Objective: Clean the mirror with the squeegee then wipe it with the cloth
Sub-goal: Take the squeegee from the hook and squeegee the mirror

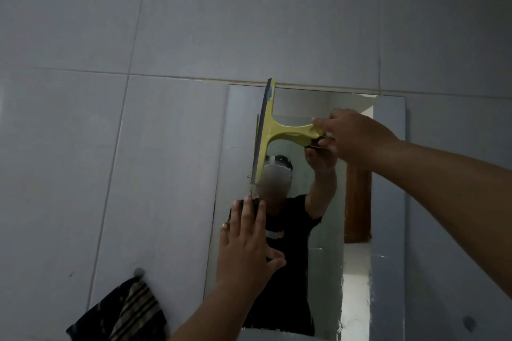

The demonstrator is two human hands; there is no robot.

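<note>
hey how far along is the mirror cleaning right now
Nothing looks finished yet. In hand: the right hand holds the yellow squeegee against the mirror near its top edge; the left hand lies flat on the glass. Left: the wipe; the striped cloth hangs on its hook.

One mirror [388, 174], one squeegee [266, 130], one striped cloth [130, 310], one wall hook [138, 272] and two hands: left hand [246, 246], right hand [352, 138].

The grey tiled wall [171, 36] carries the mirror [388, 174], fixed flat beneath a grout line, under both raised hands. Left of and below the left hand [246, 252], a striped cloth [122, 313] hangs from a wall hook [138, 272]
</note>
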